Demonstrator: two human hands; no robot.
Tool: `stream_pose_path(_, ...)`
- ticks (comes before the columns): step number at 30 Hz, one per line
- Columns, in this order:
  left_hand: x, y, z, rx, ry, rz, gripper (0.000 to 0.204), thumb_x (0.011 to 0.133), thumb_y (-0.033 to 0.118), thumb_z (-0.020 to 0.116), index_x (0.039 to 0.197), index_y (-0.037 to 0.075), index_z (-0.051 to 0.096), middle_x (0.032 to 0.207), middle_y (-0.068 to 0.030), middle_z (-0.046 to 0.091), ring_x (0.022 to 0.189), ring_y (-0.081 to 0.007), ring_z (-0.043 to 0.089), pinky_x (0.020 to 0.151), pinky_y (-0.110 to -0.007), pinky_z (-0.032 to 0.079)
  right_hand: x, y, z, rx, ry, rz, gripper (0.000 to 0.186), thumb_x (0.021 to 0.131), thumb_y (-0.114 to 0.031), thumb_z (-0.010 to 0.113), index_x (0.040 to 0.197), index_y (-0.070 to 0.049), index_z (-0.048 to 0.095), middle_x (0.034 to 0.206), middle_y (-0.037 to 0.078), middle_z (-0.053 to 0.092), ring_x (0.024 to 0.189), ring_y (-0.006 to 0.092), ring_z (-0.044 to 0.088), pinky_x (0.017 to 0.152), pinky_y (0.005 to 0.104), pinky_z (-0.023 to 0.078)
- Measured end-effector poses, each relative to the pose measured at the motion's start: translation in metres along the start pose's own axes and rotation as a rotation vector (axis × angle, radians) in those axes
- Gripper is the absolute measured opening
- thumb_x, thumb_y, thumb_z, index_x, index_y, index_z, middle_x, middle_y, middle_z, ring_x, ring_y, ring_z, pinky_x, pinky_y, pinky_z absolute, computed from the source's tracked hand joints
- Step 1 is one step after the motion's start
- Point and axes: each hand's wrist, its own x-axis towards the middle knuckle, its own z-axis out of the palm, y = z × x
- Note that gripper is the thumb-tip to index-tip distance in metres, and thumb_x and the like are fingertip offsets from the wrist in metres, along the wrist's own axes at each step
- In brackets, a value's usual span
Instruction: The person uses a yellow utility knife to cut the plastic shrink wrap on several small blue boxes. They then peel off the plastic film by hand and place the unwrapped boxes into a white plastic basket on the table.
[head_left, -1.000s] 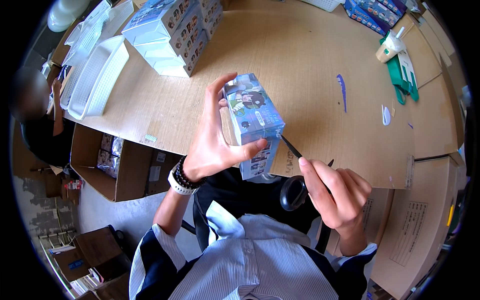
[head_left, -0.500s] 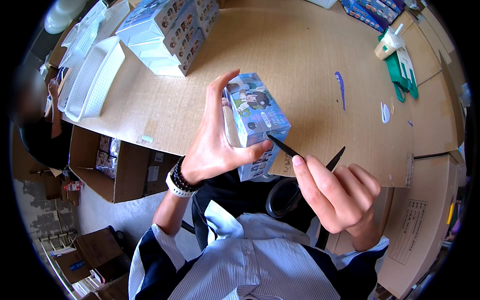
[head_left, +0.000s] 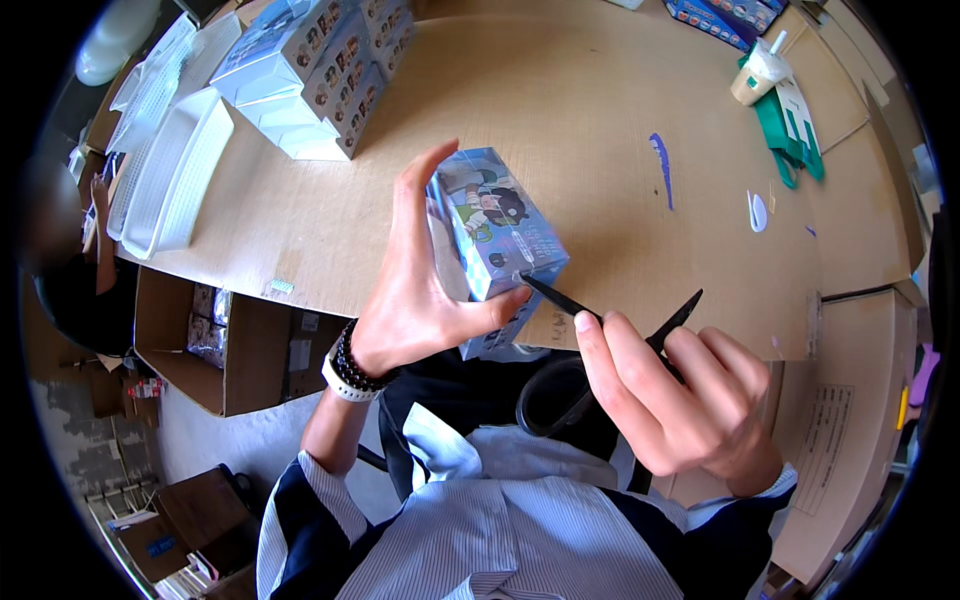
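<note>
A blue printed cardboard box point(head_left: 500, 220) with a cartoon figure on top stands tilted at the table's near edge. My left hand point(head_left: 420, 290) grips it from the left, thumb along the near side and fingers around the far end. In my right hand point(head_left: 670, 390) is a pair of black scissors point(head_left: 560, 297), its blades spread apart. One blade, pinched between thumb and forefinger, points left, and its tip touches the box's near top edge beside my left thumb. A black handle loop hangs below my fingers.
Stacked printed boxes point(head_left: 310, 80) stand at the far left beside white plastic baskets point(head_left: 180, 170). A drink cup point(head_left: 760, 75), a green bag point(head_left: 788, 130) and a purple strip point(head_left: 661, 170) lie to the right. Below left is an open carton point(head_left: 180, 340); a person point(head_left: 85, 290) sits beyond.
The whole view has shifted slightly. My left hand still holds the box, and the scissors' blade tip stays at its near top edge. The scissors' other blade has swung a little further right.
</note>
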Motion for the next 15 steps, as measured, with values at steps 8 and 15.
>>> stream_pose_path(8,-0.005,-0.003,-0.006,-0.121,0.031,-0.133,0.118,0.062,0.032,0.086,0.153,0.002,0.017,0.139,-0.0248,0.037,0.131,-0.0384,0.043,0.107,-0.052,0.041,-0.034,0.031,0.007,-0.106,-0.061,0.123,0.023,0.076,-0.001,0.071,0.098,-0.002,0.078,0.088,0.003,0.066,0.053,0.0091,0.049,0.044,0.0212,0.039)
stream_pose_path(15,-0.004,-0.012,-0.001,0.008,0.026,-0.046,0.122,0.062,0.045,0.085,0.153,0.002,0.017,0.144,-0.0262,0.032,0.134,-0.0434,0.040,0.109,-0.058,0.039,-0.039,0.019,0.008,0.013,0.042,0.164,0.026,0.076,0.000,0.075,0.101,-0.004,0.078,0.088,0.003,0.069,0.049,0.0074,0.047,0.042,0.0202,0.038)
